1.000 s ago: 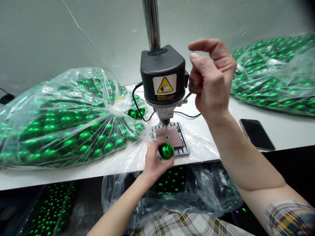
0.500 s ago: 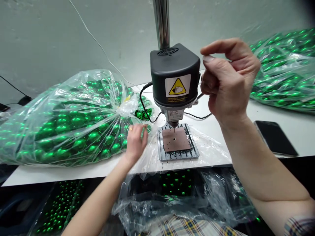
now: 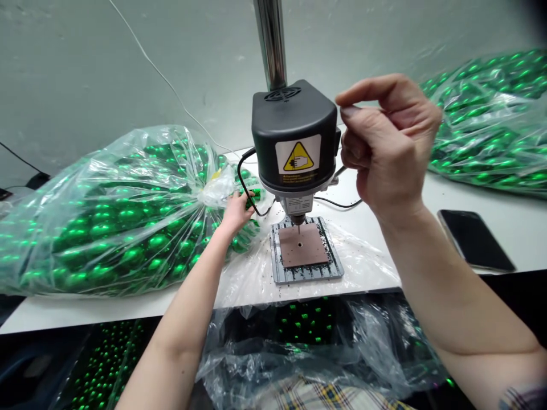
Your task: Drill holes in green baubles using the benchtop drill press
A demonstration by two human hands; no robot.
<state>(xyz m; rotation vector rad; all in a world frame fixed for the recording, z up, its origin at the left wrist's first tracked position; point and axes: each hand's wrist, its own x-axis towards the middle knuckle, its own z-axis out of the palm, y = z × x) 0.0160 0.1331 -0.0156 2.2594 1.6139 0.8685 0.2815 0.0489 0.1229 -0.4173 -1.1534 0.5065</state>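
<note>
The left hand [image 3: 237, 212] reached into the open mouth of the big clear bag [image 3: 106, 216] lying on the left of the white table [image 3: 491, 228], its fingers curled around a green ball [image 3: 253, 197] at the bag's opening, just beside the black cable [image 3: 243, 188] that looped down from the drill. The bag was packed with shiny green balls and rested against the wall side of the table. The right hand [image 3: 384, 148] was raised beside the black head of the small bench drill [image 3: 294, 142], clenched around the drill's side lever [image 3: 339, 171], of which only a short metal piece showed below the fingers. The drill bit hung above the brown plate on the grey base [image 3: 305, 253], which carried nothing but dark shavings. A second bag of green balls [image 3: 491, 119] lay at the far right, and a dark phone [image 3: 474, 239] lay flat near the table edge. Below the table, another clear bag [image 3: 307, 336] held more green balls.
</note>
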